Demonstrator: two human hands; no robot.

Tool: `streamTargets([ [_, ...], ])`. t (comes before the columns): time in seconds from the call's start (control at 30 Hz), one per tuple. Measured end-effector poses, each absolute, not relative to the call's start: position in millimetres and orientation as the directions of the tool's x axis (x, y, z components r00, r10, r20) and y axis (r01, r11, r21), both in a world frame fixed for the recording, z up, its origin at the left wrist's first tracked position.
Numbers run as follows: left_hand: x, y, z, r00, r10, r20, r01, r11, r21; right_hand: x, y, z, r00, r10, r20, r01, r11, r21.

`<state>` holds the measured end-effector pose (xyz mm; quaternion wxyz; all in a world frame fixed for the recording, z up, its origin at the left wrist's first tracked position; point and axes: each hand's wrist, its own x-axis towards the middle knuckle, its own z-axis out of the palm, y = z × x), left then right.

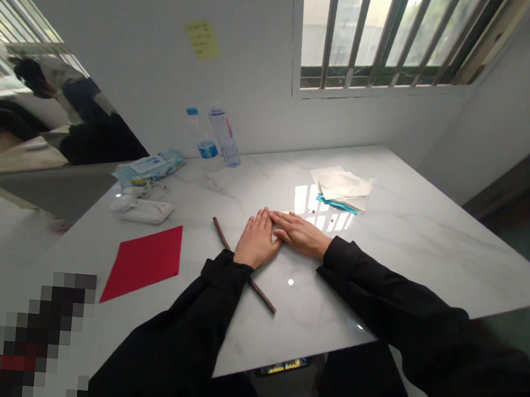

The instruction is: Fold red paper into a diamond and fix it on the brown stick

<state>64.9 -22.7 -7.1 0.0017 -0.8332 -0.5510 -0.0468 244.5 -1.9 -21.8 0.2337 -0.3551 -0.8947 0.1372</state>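
Observation:
My left hand (256, 240) lies flat on the white marble table (404, 234), fingers stretched out and together. My right hand (299, 233) also lies flat, its fingertips touching or overlapping the left hand's fingers. Nothing shows in either hand. A thin brown stick (241, 264) lies diagonally on the table and passes under my left wrist. Both arms wear black sleeves.
A red paper sheet (145, 261) lies at the left. White and blue papers (343, 189) are stacked behind my hands. Two water bottles (221, 137), a wipes pack (150, 166) and a white device (142, 209) sit at the back left. A barred window (388, 37) is above.

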Motion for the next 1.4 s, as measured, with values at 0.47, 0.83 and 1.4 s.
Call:
streamTargets([
  [0.47, 65.6, -23.7, -8.4, 0.336, 0.934, 0.121, 0.939, -0.342, 0.041, 271.6, -4.3, -26.1, -0.58, 0.791, 0.196, 0.734, 0.612, -0.297],
  [0.83, 61.5, -23.4, -9.0, 0.342, 0.929, 0.138, 0.933, -0.354, 0.07, 291.7, 3.7, -18.8, -0.484, 0.758, 0.438, 0.703, 0.635, -0.32],
  [1.4, 50.0, -31.3, 14.7, 0.53, 0.822, 0.208, 0.815, -0.561, 0.142, 318.9, 31.6, -26.6, -0.121, 0.88, 0.459, 0.786, 0.367, -0.497],
])
